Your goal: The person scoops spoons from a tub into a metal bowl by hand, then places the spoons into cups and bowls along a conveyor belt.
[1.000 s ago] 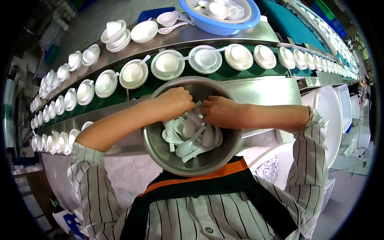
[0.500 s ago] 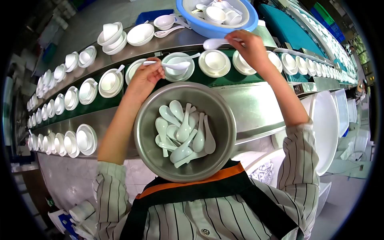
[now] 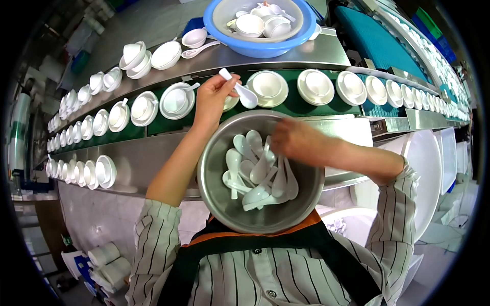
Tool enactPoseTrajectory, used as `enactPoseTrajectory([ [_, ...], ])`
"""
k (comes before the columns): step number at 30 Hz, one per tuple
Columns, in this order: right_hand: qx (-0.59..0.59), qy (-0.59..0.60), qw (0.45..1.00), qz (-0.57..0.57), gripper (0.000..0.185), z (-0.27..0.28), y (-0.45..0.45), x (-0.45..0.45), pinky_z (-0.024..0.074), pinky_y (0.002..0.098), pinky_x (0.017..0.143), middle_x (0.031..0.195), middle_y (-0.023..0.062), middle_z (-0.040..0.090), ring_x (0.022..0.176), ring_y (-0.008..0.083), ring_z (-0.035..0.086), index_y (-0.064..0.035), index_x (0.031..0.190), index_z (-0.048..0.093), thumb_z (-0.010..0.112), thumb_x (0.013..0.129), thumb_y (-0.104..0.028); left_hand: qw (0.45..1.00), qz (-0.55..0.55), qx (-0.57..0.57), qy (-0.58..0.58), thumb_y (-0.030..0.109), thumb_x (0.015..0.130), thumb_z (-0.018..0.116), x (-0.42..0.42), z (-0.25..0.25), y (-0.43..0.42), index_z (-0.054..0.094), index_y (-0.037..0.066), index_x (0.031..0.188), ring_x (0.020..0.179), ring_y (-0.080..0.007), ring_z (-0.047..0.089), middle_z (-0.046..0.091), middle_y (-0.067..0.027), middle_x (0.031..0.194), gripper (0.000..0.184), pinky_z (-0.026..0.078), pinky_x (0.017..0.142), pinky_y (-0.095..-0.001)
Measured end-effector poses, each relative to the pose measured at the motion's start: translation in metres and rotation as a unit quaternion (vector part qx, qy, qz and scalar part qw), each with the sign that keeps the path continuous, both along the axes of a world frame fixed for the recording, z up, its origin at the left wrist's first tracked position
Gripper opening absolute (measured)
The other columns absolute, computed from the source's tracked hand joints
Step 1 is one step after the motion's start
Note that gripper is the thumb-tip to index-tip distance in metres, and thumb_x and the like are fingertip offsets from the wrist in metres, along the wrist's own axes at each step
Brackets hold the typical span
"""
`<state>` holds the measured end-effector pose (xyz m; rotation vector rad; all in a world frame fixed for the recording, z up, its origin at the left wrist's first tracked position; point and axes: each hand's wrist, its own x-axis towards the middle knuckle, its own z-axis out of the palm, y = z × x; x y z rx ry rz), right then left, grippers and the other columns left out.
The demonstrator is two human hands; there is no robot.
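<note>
The left hand (image 3: 217, 98) pinches a white ceramic spoon (image 3: 247, 98), the blurred right hand (image 3: 293, 140) has an unclear grip, and some round white bowls (image 3: 174, 101) carry spoons (image 3: 192, 87), others none.

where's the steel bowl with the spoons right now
In the head view, the steel bowl is near the middle, between the green belt and the dark apron, with the right hand over its upper right.
</note>
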<state>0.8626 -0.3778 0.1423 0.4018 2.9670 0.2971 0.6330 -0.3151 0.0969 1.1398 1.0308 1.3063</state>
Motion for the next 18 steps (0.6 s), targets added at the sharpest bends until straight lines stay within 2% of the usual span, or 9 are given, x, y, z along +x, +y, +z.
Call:
enactPoseTrajectory([
  [3, -0.010, -0.075, 0.997, 0.018, 0.011, -0.013, -0.028, 0.023, 0.0439, 0.0313, 0.087, 0.084, 0.0000, 0.063, 0.088, 0.0178, 0.060, -0.0119, 0.083, 0.064, 0.060, 0.073, -0.011, 0.983, 0.079, 0.106, 0.125, 0.014, 0.089, 0.060, 0.013, 0.015, 0.026, 0.066, 0.001, 0.101, 0.075, -0.0083, 0.058, 0.065, -0.0035, 0.088, 0.019, 0.046, 0.069, -0.0219],
  [6, -0.134, -0.083, 0.988, 0.004, 0.011, -0.013, -0.033, 0.035, 0.0463, 0.0322, 0.084, 0.084, 0.0005, 0.063, 0.087, 0.0192, 0.061, -0.0110, 0.082, 0.064, 0.062, 0.072, -0.013, 0.940, 0.072, 0.175, 0.284, 0.015, 0.087, 0.062, 0.015, 0.019, 0.067, 0.067, 0.001, 0.099, 0.071, -0.0077, 0.057, 0.066, -0.0028, 0.085, 0.019, 0.046, 0.067, -0.0229],
  [7, -0.172, -0.086, 0.981, -0.037, 0.014, -0.004, -0.032, 0.034, 0.0494, 0.0335, 0.076, 0.081, 0.0046, 0.064, 0.081, 0.0232, 0.063, -0.0089, 0.085, 0.064, 0.065, 0.073, -0.016, 0.920, 0.056, 0.210, 0.326, 0.014, 0.085, 0.062, 0.017, 0.014, 0.082, 0.067, 0.001, 0.096, 0.069, -0.0085, 0.056, 0.066, -0.0035, 0.082, 0.018, 0.045, 0.065, -0.0237],
  [10, -0.351, -0.055, 0.931, -0.086, 0.018, 0.044, -0.021, 0.035, 0.0503, 0.0357, 0.068, 0.079, 0.0097, 0.065, 0.074, 0.0283, 0.064, -0.0069, 0.088, 0.065, 0.067, 0.076, -0.020, 0.894, -0.102, 0.158, 0.406, 0.014, 0.082, 0.064, 0.034, -0.009, 0.108, 0.067, 0.002, 0.092, 0.069, -0.0104, 0.057, 0.065, -0.0067, 0.076, 0.016, 0.046, 0.066, -0.0271],
  [12, -0.399, -0.011, 0.911, -0.101, 0.019, 0.046, -0.018, 0.038, 0.0499, 0.0365, 0.067, 0.079, 0.0109, 0.066, 0.072, 0.0299, 0.063, -0.0066, 0.090, 0.065, 0.067, 0.078, -0.022, 0.847, -0.191, 0.186, 0.461, 0.013, 0.078, 0.066, 0.045, -0.020, 0.109, 0.065, 0.001, 0.091, 0.068, -0.0192, 0.061, 0.066, -0.0117, 0.075, 0.018, 0.047, 0.067, -0.0324],
  [14, -0.428, 0.030, 0.897, -0.105, 0.020, 0.042, -0.015, 0.041, 0.0496, 0.0369, 0.066, 0.079, 0.0109, 0.066, 0.071, 0.0306, 0.063, -0.0064, 0.091, 0.066, 0.066, 0.079, -0.023, 0.847, -0.174, 0.124, 0.486, 0.014, 0.076, 0.069, 0.045, -0.024, 0.107, 0.063, 0.001, 0.100, 0.079, -0.0258, 0.061, 0.066, -0.0129, 0.086, 0.028, 0.047, 0.075, -0.0350],
  [16, -0.436, 0.081, 0.890, -0.102, 0.021, 0.031, -0.013, 0.045, 0.0497, 0.0368, 0.067, 0.078, 0.0098, 0.066, 0.071, 0.0304, 0.063, -0.0062, 0.092, 0.066, 0.066, 0.080, -0.023, 0.784, -0.034, 0.325, 0.527, 0.016, 0.075, 0.070, 0.038, -0.020, 0.090, 0.059, 0.002, 0.110, 0.094, -0.0297, 0.057, 0.062, -0.0133, 0.098, 0.040, 0.044, 0.084, -0.0375],
  [17, -0.446, 0.100, 0.882, -0.116, 0.020, 0.031, -0.011, 0.046, 0.0493, 0.0373, 0.066, 0.077, 0.0103, 0.066, 0.071, 0.0303, 0.063, -0.0066, 0.091, 0.067, 0.066, 0.080, -0.024, 0.783, -0.026, 0.338, 0.522, 0.017, 0.075, 0.069, 0.033, -0.012, 0.083, 0.058, 0.002, 0.111, 0.102, -0.0313, 0.053, 0.059, -0.0130, 0.105, 0.040, 0.042, 0.088, -0.0394],
  [18, -0.456, 0.118, 0.873, -0.130, 0.020, 0.032, -0.009, 0.048, 0.0489, 0.0378, 0.066, 0.076, 0.0108, 0.067, 0.071, 0.0301, 0.063, -0.0069, 0.090, 0.067, 0.066, 0.080, -0.024, 0.787, -0.062, 0.325, 0.522, 0.016, 0.076, 0.068, 0.031, 0.009, 0.065, 0.059, 0.002, 0.109, 0.100, -0.0309, 0.053, 0.059, -0.0127, 0.102, 0.037, 0.043, 0.087, -0.0392],
])
